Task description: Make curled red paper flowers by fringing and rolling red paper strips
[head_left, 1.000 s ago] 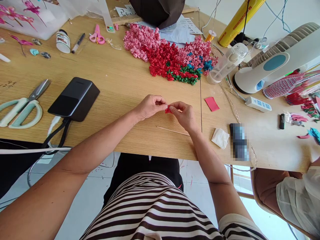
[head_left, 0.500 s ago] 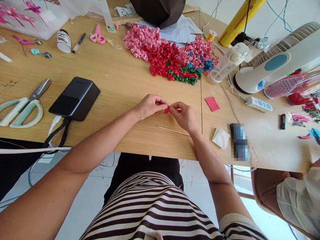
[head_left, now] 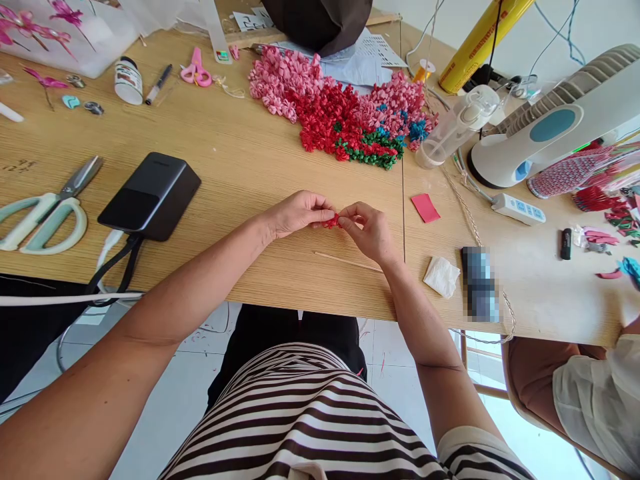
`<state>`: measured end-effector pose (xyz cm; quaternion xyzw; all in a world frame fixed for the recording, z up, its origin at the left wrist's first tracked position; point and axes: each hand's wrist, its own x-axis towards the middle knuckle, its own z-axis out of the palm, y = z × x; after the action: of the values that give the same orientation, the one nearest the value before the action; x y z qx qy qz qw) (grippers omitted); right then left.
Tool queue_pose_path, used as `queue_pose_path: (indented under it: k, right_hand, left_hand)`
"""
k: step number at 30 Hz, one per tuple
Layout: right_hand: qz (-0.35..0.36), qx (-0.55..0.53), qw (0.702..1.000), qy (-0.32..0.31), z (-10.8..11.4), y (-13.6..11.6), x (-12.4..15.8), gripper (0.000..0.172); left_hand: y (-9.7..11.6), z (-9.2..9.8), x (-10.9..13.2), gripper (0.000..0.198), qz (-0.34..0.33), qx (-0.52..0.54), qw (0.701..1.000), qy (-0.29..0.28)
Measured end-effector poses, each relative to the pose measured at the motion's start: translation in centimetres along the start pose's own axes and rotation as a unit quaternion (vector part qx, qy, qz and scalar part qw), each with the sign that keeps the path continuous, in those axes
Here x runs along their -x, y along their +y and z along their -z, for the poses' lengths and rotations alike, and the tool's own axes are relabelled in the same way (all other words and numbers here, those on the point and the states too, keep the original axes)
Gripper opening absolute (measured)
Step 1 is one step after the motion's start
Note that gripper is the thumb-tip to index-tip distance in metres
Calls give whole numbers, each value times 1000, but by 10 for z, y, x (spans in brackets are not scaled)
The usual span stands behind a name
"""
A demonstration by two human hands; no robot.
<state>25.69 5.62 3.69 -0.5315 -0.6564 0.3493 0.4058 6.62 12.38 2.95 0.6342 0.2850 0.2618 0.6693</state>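
Centrally, left hand [head_left: 295, 213] and right hand [head_left: 367, 230] fingers pinched on red paper piece [head_left: 333, 221], cluttered wooden table [head_left: 240, 173], white tiled floor [head_left: 165, 413]

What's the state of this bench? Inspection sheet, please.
Surface: wooden table, crowded along the far edge and right side.
Job's things: red piece pinched between both hands; stick lying beside the right hand; flower pile further back.
Clutter: big scissors, black box, pink scissors, red square, tissue.
Hands: left hand and right hand both shut on the red piece.
Cables: black cable drops from the black box over the front edge; braided cord at right.
Surroundings: fan, yellow roll, another person seated lower right.
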Motion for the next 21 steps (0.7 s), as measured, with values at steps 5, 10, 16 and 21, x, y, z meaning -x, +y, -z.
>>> queue_pose_path:
  k: [5, 10, 16, 21]
  right_hand:
    - [26, 24, 999, 1, 0, 2, 0, 11]
    - [43, 32, 999, 0, -1, 1, 1, 11]
    - [60, 37, 997, 6, -3, 3, 0, 13]
    - [92, 46, 995, 13, -2, 7, 0, 11]
  left_hand:
    - [1, 0, 1, 43, -1, -21, 1000, -12]
    - [-1, 0, 0, 42, -2, -9, 1000, -20]
    - [0, -3, 1, 39, 27, 26, 999, 5]
    - [1, -3, 2, 37, 53, 50, 997, 29]
